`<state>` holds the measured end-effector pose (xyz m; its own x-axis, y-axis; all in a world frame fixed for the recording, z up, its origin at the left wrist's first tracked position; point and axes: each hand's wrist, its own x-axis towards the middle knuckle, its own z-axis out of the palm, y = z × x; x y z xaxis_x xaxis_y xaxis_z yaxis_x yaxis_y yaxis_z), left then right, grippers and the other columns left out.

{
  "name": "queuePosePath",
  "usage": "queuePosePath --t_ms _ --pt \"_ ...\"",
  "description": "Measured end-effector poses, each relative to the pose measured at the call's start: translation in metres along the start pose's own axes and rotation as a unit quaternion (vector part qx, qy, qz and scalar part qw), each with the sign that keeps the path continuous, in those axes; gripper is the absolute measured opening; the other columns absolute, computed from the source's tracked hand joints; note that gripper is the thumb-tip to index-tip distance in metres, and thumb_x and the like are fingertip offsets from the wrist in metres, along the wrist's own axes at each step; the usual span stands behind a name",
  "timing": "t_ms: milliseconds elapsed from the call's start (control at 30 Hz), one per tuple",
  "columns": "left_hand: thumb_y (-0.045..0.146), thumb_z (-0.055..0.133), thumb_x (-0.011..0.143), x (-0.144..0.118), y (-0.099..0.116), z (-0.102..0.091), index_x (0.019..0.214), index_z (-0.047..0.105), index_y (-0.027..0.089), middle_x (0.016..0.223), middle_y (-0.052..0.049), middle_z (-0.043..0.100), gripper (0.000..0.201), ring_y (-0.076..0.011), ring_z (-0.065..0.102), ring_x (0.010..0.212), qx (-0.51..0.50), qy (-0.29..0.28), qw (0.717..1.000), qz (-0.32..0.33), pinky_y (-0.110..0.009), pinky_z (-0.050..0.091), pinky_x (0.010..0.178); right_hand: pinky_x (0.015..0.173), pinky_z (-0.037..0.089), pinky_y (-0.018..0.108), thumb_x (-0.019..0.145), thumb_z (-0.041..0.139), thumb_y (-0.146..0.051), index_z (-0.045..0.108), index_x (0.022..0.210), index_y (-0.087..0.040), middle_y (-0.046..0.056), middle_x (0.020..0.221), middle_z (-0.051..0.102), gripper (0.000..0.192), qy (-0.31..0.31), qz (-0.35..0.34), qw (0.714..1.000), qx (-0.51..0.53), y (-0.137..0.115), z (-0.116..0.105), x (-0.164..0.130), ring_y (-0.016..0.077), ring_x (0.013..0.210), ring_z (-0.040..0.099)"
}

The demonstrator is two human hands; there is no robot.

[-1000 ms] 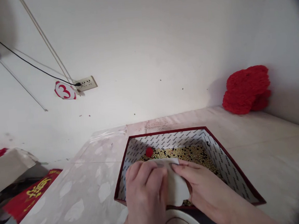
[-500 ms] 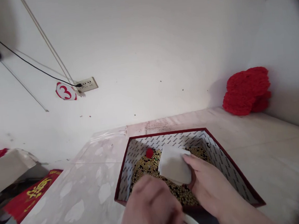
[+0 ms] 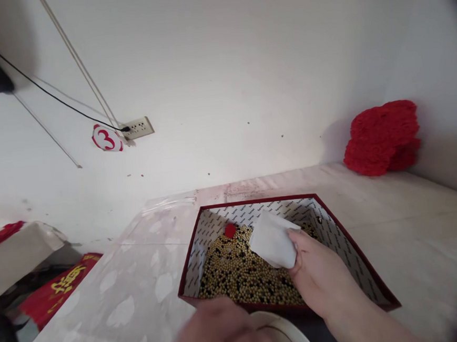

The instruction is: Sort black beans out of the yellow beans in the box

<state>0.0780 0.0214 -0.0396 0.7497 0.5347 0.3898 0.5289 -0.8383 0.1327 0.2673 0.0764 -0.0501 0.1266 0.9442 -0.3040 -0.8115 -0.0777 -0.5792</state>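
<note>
Two bare hands work at a shallow cardboard box (image 3: 354,258) with dark red rims and white printed lining, which sits on the pale marbled worktop (image 3: 142,283). The right hand (image 3: 319,272) reaches into the box and pinches a folded white paper piece (image 3: 272,239) between thumb and fingers, holding it tilted just above the layer of small yellow and dark beans (image 3: 240,275) that covers the box floor. A small red ball (image 3: 229,230) lies on the beans near the far left corner of the box, just beside the paper but apart from it. The left hand (image 3: 219,332) is low at the near edge of the picture, blurred, over the rim of a round white bowl (image 3: 291,334) in front of the box; whether it is open or closed cannot be told. A red fuzzy ornament (image 3: 382,138) leans against the wall at the far right of the worktop, well apart from the box. On the white wall hang a power socket (image 3: 138,128) and a round tag with a red numeral three (image 3: 107,138).
</note>
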Motion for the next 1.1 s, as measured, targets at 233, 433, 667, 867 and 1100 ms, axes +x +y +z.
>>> queuePosePath --t_ms 233,433,667,867,1100 --pt "0.025 0.058 0.077 0.052 -0.055 -0.026 0.087 0.068 0.023 0.089 -0.004 0.069 0.014 -0.0218 0.064 0.086 0.148 -0.271 0.929 -0.203 -0.032 0.049 0.076 0.051 0.05 0.027 0.072 0.063 -0.02 0.064 0.082 -0.03 -0.004 0.081 0.071 0.014 0.001 0.019 1.0 0.001 0.005 -0.004 0.002 0.02 0.078 0.065" --pt "0.023 0.066 0.062 0.062 -0.063 0.008 0.076 0.073 0.015 0.076 -0.015 0.072 0.017 -0.0324 0.067 0.073 0.182 -0.408 0.876 -0.18 -0.042 0.053 0.066 0.054 0.049 0.028 0.076 0.062 -0.022 0.064 0.086 -0.03 -0.003 0.086 0.072 0.013 -0.039 0.028 0.999 -0.01 0.004 -0.004 -0.001 0.0202 0.082 0.064" --pt "0.013 0.063 0.061 0.063 -0.058 0.01 0.076 0.074 0.012 0.079 -0.019 0.072 0.018 -0.0343 0.068 0.076 0.195 -0.455 0.851 -0.174 -0.042 0.054 0.066 0.057 0.048 0.029 0.076 0.062 -0.021 0.064 0.088 -0.028 -0.003 0.082 0.071 0.015 -0.044 0.033 0.998 -0.017 0.003 -0.003 -0.004 0.0213 0.084 0.064" --pt "0.022 0.065 0.064 0.061 -0.065 0.007 0.067 0.072 0.015 0.071 -0.014 0.072 0.01 -0.0316 0.068 0.069 0.194 -0.38 0.881 -0.204 -0.04 0.053 0.062 0.057 0.047 0.029 0.075 0.061 -0.019 0.064 0.084 -0.029 -0.003 0.079 0.072 0.014 -0.067 0.034 0.997 -0.008 0.001 0.001 -0.008 0.0202 0.081 0.064" --pt "0.014 0.046 0.084 0.061 -0.038 -0.026 0.086 0.062 0.021 0.087 -0.002 0.066 0.018 -0.0152 0.061 0.083 0.133 -0.103 0.962 -0.216 -0.027 0.047 0.073 0.06 0.047 0.027 0.073 0.065 -0.02 0.065 0.095 -0.02 0.001 0.081 0.071 0.021 -0.095 0.055 0.994 -0.019 0.002 0.007 -0.01 0.0185 0.077 0.064"
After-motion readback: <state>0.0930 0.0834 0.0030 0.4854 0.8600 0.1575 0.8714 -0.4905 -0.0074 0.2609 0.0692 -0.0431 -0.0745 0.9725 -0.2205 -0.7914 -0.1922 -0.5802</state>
